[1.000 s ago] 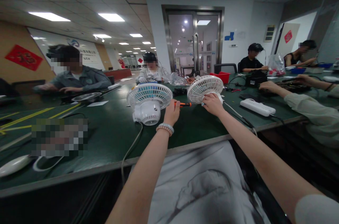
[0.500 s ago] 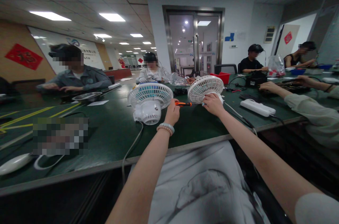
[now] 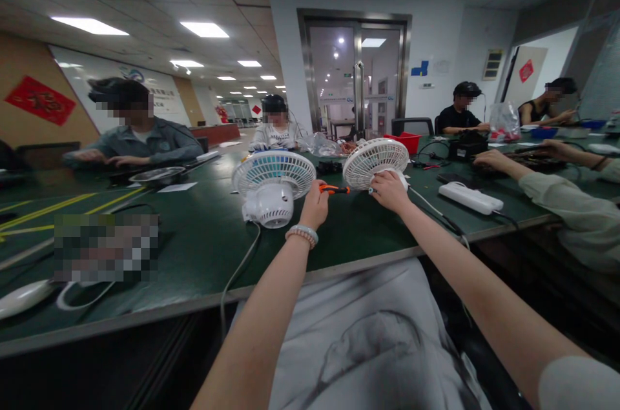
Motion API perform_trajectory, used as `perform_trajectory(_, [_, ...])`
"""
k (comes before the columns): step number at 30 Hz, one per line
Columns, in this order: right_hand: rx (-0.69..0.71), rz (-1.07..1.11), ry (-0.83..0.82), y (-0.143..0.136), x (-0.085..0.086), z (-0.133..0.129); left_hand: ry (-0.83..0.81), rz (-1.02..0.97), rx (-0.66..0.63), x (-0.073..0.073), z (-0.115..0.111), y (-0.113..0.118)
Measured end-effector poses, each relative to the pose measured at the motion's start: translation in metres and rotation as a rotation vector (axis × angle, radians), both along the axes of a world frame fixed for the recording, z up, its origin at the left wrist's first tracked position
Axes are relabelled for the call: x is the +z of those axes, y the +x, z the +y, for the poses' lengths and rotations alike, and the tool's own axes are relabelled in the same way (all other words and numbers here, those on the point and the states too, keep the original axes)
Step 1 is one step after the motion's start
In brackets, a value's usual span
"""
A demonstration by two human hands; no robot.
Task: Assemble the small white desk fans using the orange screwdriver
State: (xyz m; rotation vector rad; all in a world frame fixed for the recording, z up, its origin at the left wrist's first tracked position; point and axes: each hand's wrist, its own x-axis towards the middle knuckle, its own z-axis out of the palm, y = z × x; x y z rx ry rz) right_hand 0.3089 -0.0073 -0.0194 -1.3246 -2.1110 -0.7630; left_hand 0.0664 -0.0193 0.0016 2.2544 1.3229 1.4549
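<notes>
My left hand (image 3: 316, 203) is closed on an orange and black screwdriver (image 3: 338, 190), whose shaft points right toward my other hand. A white fan (image 3: 276, 203) with a round grille stands just left of that hand. My right hand (image 3: 389, 190) is at the base of a second white fan (image 3: 375, 160), its fingers pinched around something small with a light blue end (image 3: 371, 190). Whether these fingers also grip the fan's housing is hard to see.
A white power strip (image 3: 471, 198) lies on the green table (image 3: 194, 268) at the right. Behind the fans are a red bin (image 3: 407, 141) and clear plastic bags (image 3: 320, 144). A person's hands work at the right; other people sit around the table.
The view has shifted very slightly. Both hands, the screwdriver and the two fans stay in nearly the same places.
</notes>
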Motion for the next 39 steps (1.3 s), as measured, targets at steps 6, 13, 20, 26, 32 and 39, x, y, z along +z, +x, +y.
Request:
perform_trajectory(6, [-0.009,-0.001,0.009,0.0,0.0,0.0,0.001,0.024,0.011,-0.001,0.001,0.0])
perform_trajectory(13, [-0.002,0.002,0.018,0.0,0.0,0.001,0.024,0.06,0.025,-0.004,0.008,-0.004])
perform_trajectory(20, [-0.005,0.003,0.008,0.0,0.0,0.002,0.033,0.117,0.072,-0.005,0.012,-0.006])
perform_trajectory(26, [-0.003,-0.002,0.004,-0.001,0.002,0.001,0.021,0.089,0.039,-0.004,0.013,-0.006])
perform_trajectory(32, [-0.003,0.001,-0.001,-0.001,0.003,-0.001,-0.117,-0.038,-0.133,-0.004,0.009,-0.004])
perform_trajectory(39, [0.003,0.005,-0.008,-0.001,0.004,-0.002,-0.126,-0.08,-0.135,-0.005,0.007,-0.002])
